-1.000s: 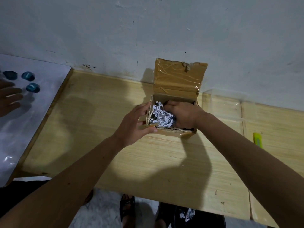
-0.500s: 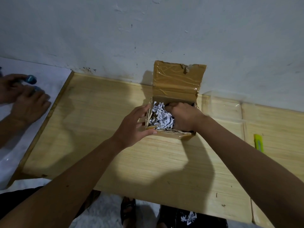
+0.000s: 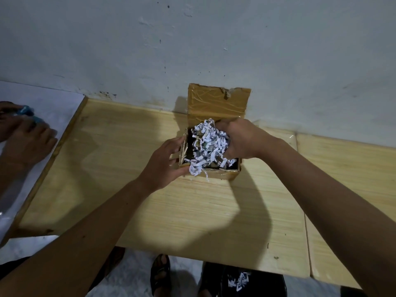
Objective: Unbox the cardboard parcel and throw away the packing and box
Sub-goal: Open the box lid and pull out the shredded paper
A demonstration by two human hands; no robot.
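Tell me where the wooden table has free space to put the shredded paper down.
Bare wood lies left of the cardboard box, up to the white sheet, and in front of it toward the table's near edge. Around the box it is crowded: left hand, right hand, shredded paper.

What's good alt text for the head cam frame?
A person's right hand lifts a clump of shredded paper out of an open cardboard box on a wooden table, while the left hand steadies the box's left side. The box's taped lid stands up against the white wall.
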